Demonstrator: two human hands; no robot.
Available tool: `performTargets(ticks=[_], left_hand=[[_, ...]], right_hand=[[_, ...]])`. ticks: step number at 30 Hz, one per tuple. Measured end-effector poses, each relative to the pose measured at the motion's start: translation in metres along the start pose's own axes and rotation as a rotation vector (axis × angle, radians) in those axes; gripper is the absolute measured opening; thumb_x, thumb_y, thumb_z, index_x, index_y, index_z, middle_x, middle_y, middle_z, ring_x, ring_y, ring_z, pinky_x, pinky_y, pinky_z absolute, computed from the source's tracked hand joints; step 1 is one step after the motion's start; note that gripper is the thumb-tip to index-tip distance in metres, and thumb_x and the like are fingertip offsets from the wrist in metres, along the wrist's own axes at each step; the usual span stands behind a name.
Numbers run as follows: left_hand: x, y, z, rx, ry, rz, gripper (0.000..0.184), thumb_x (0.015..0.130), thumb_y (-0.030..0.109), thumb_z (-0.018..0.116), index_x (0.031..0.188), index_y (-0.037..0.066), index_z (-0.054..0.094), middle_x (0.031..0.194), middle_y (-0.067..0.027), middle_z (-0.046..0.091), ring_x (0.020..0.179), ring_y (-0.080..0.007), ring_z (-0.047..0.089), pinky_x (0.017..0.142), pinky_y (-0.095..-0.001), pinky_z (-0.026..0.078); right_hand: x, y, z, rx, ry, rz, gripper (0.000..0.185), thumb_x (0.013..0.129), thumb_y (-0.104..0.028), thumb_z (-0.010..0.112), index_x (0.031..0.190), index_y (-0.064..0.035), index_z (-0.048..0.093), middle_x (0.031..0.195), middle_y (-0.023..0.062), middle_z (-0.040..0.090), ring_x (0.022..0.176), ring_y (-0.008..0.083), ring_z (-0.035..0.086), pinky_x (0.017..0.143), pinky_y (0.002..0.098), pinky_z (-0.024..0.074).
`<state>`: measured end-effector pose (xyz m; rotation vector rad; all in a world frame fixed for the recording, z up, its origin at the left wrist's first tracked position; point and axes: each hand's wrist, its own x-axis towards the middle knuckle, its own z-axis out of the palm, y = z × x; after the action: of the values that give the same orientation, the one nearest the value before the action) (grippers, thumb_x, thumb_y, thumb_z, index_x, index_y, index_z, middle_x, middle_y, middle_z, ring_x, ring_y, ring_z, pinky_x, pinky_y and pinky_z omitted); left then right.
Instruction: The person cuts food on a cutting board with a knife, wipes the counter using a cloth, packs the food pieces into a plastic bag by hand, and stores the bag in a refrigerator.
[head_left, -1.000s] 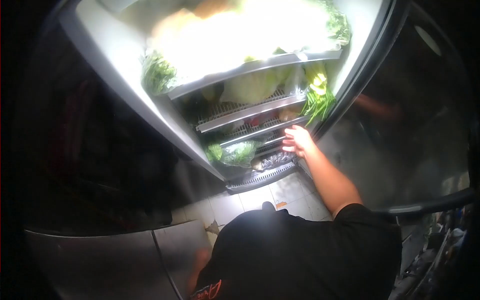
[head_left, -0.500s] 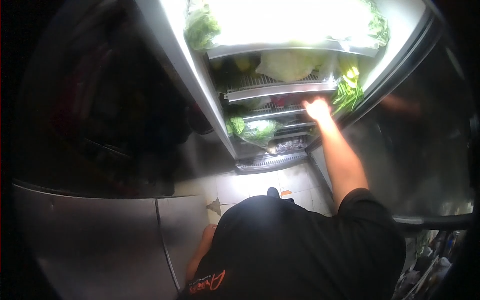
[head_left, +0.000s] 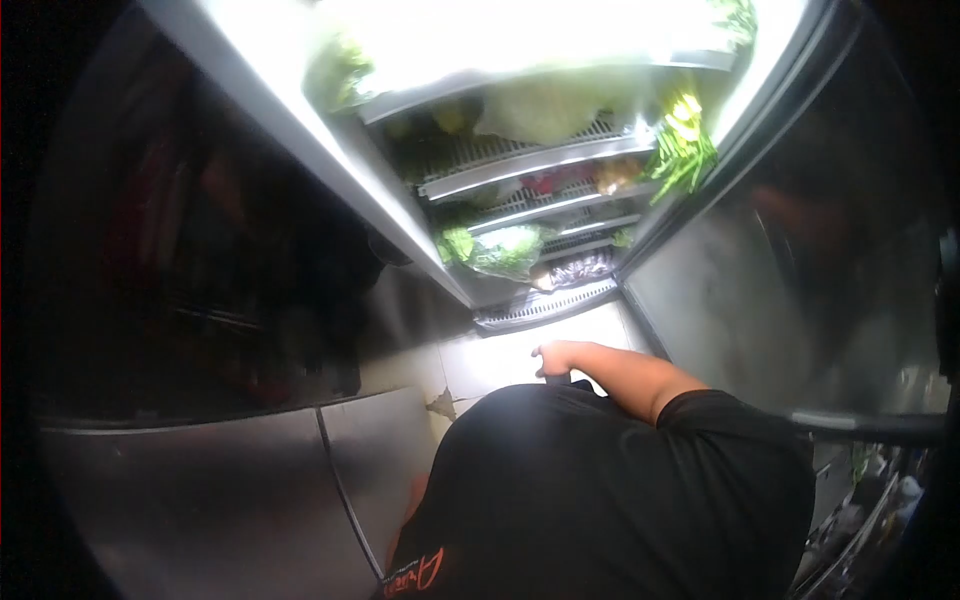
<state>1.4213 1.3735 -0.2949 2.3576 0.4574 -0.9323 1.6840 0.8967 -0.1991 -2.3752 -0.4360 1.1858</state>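
An upright fridge stands open, with bagged greens (head_left: pixel 506 250) on a lower shelf and long green stalks (head_left: pixel 685 155) hanging over the shelf edges at the right. My right hand (head_left: pixel 556 359) is in front of my body, below the fridge's bottom grille (head_left: pixel 548 305) in the view. Its fingers are partly bent and blurred, and I cannot make out whether anything is between them. At my left side a little of my left arm shows beside the black shirt; my left hand is hidden behind the shirt.
The fridge door (head_left: pixel 770 290) stands open on the right. Steel cabinet fronts (head_left: pixel 200 500) are at the lower left. Pale floor tiles (head_left: pixel 480 362) lie below the fridge, one with a broken patch. Cluttered items (head_left: pixel 875 500) are at the lower right.
My right hand has come away from the fridge shelves, down and toward my body. The left hand, partly seen half a second ago, has gone out of sight.
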Motion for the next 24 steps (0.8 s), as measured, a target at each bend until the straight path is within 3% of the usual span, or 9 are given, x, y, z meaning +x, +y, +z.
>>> performTargets(ticks=[4,7,10,14,16,18,20,22,24], left_hand=[[0.006,0.013,-0.015,0.036,-0.053,0.018,0.041,0.088,0.034,0.064,0.104,-0.004,0.067,0.105,-0.0235,0.069,0.101,-0.0369,0.065,0.086,-0.0439,0.049],[0.015,0.039,-0.036,0.051,-0.083,0.037,0.042,0.088,0.034,0.064,0.105,-0.004,0.067,0.106,-0.0233,0.069,0.101,-0.0362,0.066,0.087,-0.0439,0.049],[0.022,0.092,-0.062,0.04,-0.129,0.039,0.042,0.088,0.034,0.063,0.105,-0.004,0.067,0.106,-0.0231,0.069,0.101,-0.0354,0.066,0.087,-0.0438,0.049],[0.029,0.166,-0.084,0.027,-0.166,-0.018,0.043,0.088,0.034,0.063,0.106,-0.005,0.067,0.106,-0.0229,0.07,0.101,-0.0345,0.066,0.087,-0.0437,0.049],[0.038,0.186,-0.083,0.116,-0.101,-0.041,0.046,0.087,0.035,0.064,0.11,-0.004,0.067,0.109,-0.0219,0.07,0.103,-0.0325,0.066,0.089,-0.0415,0.05],[0.046,0.198,-0.082,0.16,-0.078,-0.063,0.049,0.085,0.036,0.066,0.113,-0.004,0.067,0.111,-0.0213,0.07,0.104,-0.0316,0.067,0.09,-0.0395,0.05],[0.054,0.213,-0.076,0.166,-0.114,-0.072,0.052,0.084,0.038,0.068,0.116,-0.003,0.067,0.111,-0.0211,0.07,0.104,-0.0318,0.067,0.09,-0.0378,0.05],[0.055,0.237,-0.068,0.203,-0.107,-0.033,0.052,0.084,0.038,0.069,0.116,-0.004,0.066,0.11,-0.021,0.07,0.103,-0.0311,0.068,0.089,-0.0373,0.051],[0.063,0.261,-0.061,0.215,-0.117,0.014,0.053,0.084,0.038,0.07,0.116,-0.004,0.066,0.109,-0.0212,0.071,0.101,-0.0304,0.068,0.088,-0.0371,0.051]], right_hand=[[0.016,0.077,-0.006,0.141,0.32,0.108,0.063,0.081,-0.033,0.068,0.129,0.0061,0.059,0.127,0.0285,0.061,0.121,0.0383,0.058,0.105,0.0396,0.0449],[-0.011,0.131,-0.008,0.207,0.389,0.355,0.054,0.081,-0.034,0.061,0.117,0.0067,0.066,0.122,0.0298,0.063,0.118,0.0399,0.059,0.102,0.0415,0.0465],[-0.061,0.161,0.017,0.223,0.292,0.568,0.051,0.082,-0.035,0.061,0.111,0.0056,0.069,0.121,0.0282,0.064,0.114,0.0399,0.061,0.099,0.0458,0.048],[-0.112,0.206,0.094,0.146,0.093,0.6,0.052,0.084,-0.041,0.062,0.108,0.0042,0.071,0.12,0.0265,0.064,0.111,0.0399,0.063,0.096,0.0462,0.0493],[-0.145,0.213,0.128,0.249,0.066,0.676,0.049,0.084,-0.04,0.064,0.104,0.0038,0.072,0.12,0.0255,0.065,0.106,0.0389,0.066,0.092,0.0461,0.0512],[-0.185,0.197,0.13,0.371,-0.05,0.763,0.045,0.084,-0.032,0.055,0.11,0.0004,0.071,0.125,0.0248,0.063,0.115,0.0369,0.062,0.1,0.0428,0.0472],[-0.199,0.234,0.184,0.429,-0.033,0.88,0.044,0.085,-0.03,0.056,0.114,-0.0003,0.07,0.132,0.0239,0.059,0.118,0.0365,0.06,0.103,0.0417,0.0455],[-0.219,0.274,0.234,0.673,0.104,1.054,0.044,0.086,-0.027,0.055,0.118,-0.0003,0.068,0.132,0.0206,0.061,0.119,0.0346,0.061,0.1,0.0419,0.0473],[-0.258,0.28,0.234,1.12,0.239,1.32,0.04,0.087,-0.03,0.061,0.113,-0.0006,0.067,0.12,0.0225,0.063,0.107,0.0347,0.064,0.091,0.0454,0.051]])
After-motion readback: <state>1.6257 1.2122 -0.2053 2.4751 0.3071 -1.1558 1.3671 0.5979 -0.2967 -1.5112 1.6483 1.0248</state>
